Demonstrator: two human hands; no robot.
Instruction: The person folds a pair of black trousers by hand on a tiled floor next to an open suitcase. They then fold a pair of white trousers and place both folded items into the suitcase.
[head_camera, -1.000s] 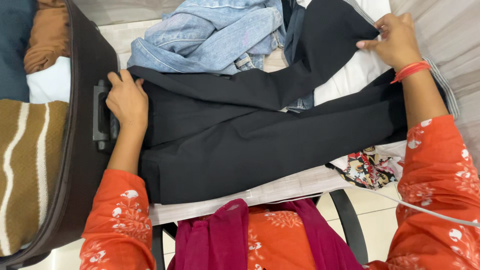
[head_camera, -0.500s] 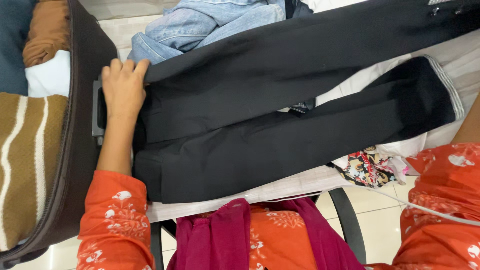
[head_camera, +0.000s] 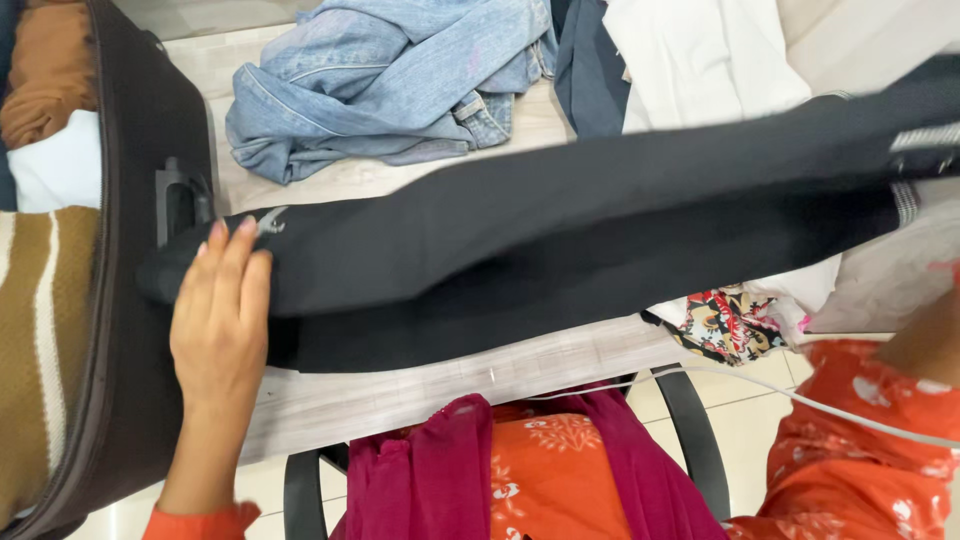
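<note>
Black trousers (head_camera: 560, 230) lie stretched across the wooden bench (head_camera: 400, 395), from the suitcase (head_camera: 130, 300) on the left to the right edge of view. The left hand (head_camera: 220, 325) rests flat on their left end, fingers (head_camera: 235, 265) straight and spread, gripping nothing. The right hand is out of sight. A denim jacket (head_camera: 390, 80) lies crumpled beyond the trousers.
</note>
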